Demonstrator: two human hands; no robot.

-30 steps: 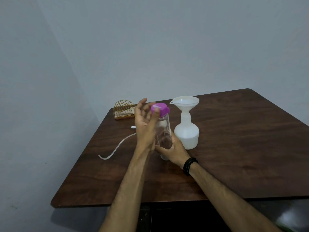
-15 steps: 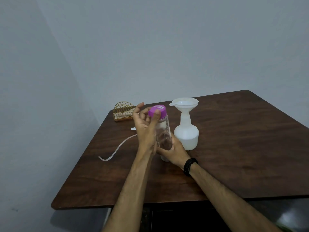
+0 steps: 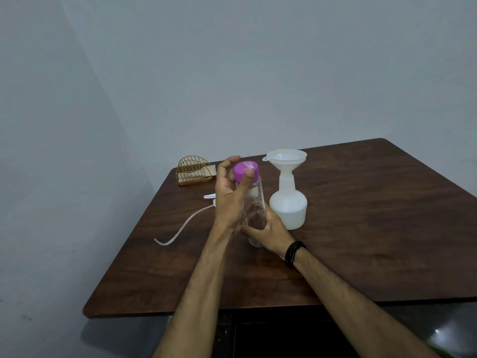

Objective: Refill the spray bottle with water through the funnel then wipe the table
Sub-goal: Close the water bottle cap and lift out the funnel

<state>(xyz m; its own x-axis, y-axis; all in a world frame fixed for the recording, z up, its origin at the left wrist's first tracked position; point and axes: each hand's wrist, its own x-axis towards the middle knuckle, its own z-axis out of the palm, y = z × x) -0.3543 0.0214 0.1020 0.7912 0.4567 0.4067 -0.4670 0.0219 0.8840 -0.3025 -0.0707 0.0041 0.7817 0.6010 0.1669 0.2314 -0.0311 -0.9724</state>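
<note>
Left hand (image 3: 230, 200) curls its thumb and fingers around the purple cap (image 3: 245, 171) of a clear water bottle (image 3: 254, 205); the right hand (image 3: 268, 232) grips that bottle low. Just beside it, on the wooden table (image 3: 374, 228), stands the white spray bottle (image 3: 288, 206), a funnel (image 3: 286, 159) in its neck.

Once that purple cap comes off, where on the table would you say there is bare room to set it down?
The widest bare patch is the table right of the spray bottle, out to the right edge. The near strip under the forearms is bare too. It is crowded at the far left: napkin holder, sprayer tube, and the clear bottle in both hands.
</note>
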